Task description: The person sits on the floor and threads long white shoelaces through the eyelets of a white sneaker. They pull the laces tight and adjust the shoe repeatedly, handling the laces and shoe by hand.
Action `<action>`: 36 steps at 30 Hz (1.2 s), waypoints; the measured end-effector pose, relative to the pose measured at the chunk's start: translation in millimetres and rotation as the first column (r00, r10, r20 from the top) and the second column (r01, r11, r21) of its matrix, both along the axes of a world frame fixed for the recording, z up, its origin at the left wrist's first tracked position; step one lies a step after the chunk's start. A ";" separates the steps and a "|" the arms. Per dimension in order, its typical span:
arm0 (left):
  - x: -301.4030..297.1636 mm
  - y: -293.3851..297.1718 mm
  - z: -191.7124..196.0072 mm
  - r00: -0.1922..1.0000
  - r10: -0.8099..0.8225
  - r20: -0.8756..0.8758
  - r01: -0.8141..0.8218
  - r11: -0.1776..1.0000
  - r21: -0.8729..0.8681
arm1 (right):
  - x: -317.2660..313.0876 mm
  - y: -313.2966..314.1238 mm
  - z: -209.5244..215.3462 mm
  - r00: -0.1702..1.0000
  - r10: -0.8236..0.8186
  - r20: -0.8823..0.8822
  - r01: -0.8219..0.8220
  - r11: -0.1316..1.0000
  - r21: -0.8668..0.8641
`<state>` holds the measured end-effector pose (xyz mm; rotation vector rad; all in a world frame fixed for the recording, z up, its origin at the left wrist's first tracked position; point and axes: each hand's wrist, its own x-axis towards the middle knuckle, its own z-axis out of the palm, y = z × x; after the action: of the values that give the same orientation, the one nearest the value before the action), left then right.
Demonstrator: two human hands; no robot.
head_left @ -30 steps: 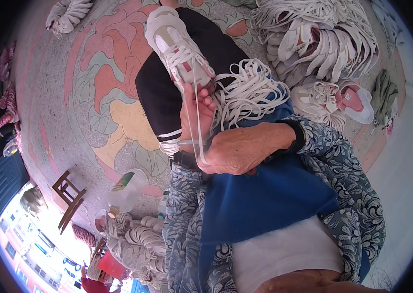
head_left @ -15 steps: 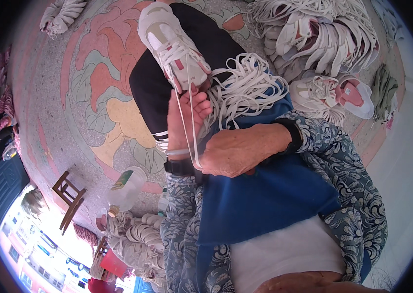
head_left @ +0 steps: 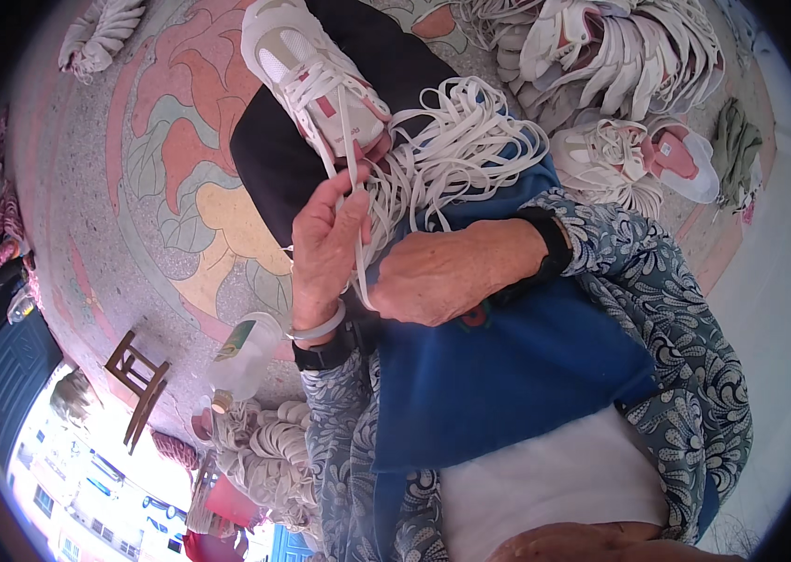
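Left hand (head_left: 327, 242), right hand (head_left: 461, 272): grips closed on flat lace (head_left: 361, 262).
Mesh-toed shoe (head_left: 314, 77), upper centre; tangled laces (head_left: 475, 140) beside.

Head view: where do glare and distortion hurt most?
Head view: the lower left washes out white, beside the brown wooden chair; corners go black; the blue panelled door leans near the curved rim; the off-white laced shoe near the top looks fairly sharp.

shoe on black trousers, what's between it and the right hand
In the head view, the left hand and pale laces lie between the shoe and the right hand.
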<state>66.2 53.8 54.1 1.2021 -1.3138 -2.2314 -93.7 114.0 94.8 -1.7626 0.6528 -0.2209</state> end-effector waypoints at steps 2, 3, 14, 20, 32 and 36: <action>3.9 -1.5 -1.9 0.998 -0.058 0.023 0.058 0.998 -0.004 | -8.8 5.9 -6.9 0.999 -0.020 0.050 0.026 0.993 -0.113; 1.3 0.8 -1.1 1.000 0.025 -0.018 -0.025 0.999 -0.030 | -16.0 9.9 -11.4 0.995 -0.037 0.096 0.056 0.978 -0.203; -28.7 14.7 39.5 0.976 -0.171 -0.136 0.181 0.982 0.062 | -40.8 -22.6 -50.9 0.548 -0.834 0.066 0.655 0.477 0.585; -11.1 6.7 29.9 0.957 -0.270 -0.103 0.279 0.957 0.075 | -40.9 -29.9 -64.0 0.352 -0.905 0.240 0.096 0.290 0.952; 221.5 -26.9 -19.9 0.248 0.768 -0.590 -0.735 0.546 0.402 | -153.1 -52.7 -111.3 0.045 -0.954 0.298 -0.041 0.296 0.954; 300.2 -13.6 -5.5 0.041 0.902 -0.429 -0.959 0.156 0.235 | -149.1 -59.7 -101.1 -0.209 -0.967 0.147 -0.045 0.160 0.986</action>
<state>366.4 40.2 48.7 0.8681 -0.1482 -1.1851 -242.8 54.3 -6.3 0.1948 0.4245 -1.4826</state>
